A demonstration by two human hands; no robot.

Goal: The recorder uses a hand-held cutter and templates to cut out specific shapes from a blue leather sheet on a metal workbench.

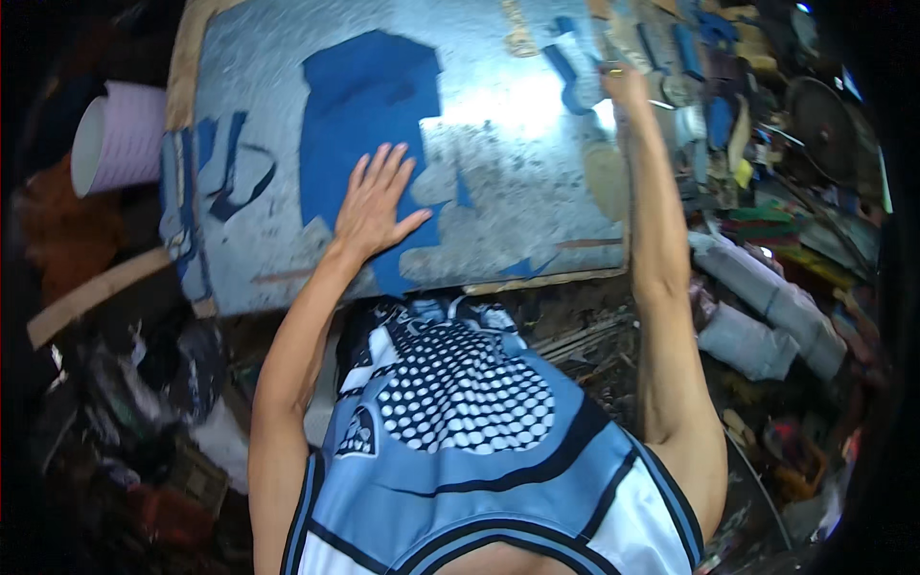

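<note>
The left hand (376, 206) lies palm down, opened flat with fingers spread, pressing on a blue cloth (369, 105) without gripping it. The cloth is under that palm and stretches beyond the fingertips on the metal-topped table (522, 153); its long axis runs away from the person, the angular-cornered end farthest off. Well left of this hand is a pale round tub or tube (136, 139), open end facing left; its contents cannot be made out. The right hand (625, 86) has curled fingers beside blue pieces (578, 86); whether it holds anything, I cannot tell.
</note>
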